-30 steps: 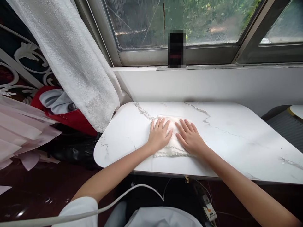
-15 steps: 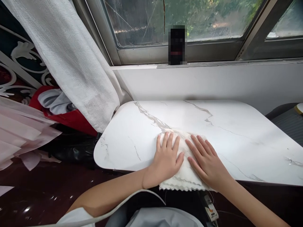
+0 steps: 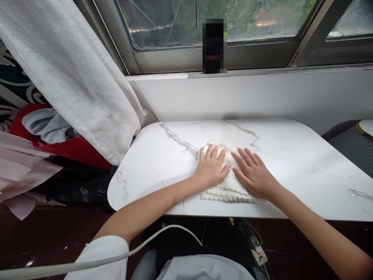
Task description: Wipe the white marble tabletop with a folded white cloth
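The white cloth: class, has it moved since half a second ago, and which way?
Yes. The white cloth has moved toward the window: its scalloped hem, then overhanging the tabletop, now lies on it.

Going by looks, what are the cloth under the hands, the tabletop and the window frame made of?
Cloth: matte textile, perhaps terry or fleece, from its fuzzy surface.
Tabletop: smooth, soft sheen, white with grey veins; stone or marble-look laminate, can't tell which.
Window frame: probably metal, from its dull grey sheen.
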### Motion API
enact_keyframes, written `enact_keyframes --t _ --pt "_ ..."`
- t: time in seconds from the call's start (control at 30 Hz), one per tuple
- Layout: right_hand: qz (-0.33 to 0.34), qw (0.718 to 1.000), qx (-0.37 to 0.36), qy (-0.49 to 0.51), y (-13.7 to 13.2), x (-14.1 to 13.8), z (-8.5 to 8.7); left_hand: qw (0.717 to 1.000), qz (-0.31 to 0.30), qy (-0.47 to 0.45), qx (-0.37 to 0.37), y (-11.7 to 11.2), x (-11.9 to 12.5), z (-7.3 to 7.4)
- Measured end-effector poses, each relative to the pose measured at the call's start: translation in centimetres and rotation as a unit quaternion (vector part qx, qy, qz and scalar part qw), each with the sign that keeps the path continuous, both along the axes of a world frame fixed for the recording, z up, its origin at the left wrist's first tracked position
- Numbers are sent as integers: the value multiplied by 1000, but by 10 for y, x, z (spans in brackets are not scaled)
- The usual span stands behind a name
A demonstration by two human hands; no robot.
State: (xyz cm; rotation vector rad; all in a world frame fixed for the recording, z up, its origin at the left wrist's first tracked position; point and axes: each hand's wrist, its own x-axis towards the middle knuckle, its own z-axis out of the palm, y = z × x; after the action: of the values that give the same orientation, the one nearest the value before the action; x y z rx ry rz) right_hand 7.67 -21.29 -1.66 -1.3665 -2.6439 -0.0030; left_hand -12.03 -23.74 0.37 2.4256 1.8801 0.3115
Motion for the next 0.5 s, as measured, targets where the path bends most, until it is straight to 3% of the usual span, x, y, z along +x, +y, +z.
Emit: enact_keyframes --t 0.13,0.27,0.4,0.5 --pt "-37 998 -50 -15 38 -14 7 1000 -20 -13 -2 42 -7 2" --pt "-111 992 -65 -16 77 -45 15 999 12 -30 16 80 -10 0" --pt "-164 979 -108 47 111 -68 21 997 56 -37 37 112 -10 -3" --pt "-164 975 -106 104 130 -72 20 996 69 -42 31 131 -12 -3"
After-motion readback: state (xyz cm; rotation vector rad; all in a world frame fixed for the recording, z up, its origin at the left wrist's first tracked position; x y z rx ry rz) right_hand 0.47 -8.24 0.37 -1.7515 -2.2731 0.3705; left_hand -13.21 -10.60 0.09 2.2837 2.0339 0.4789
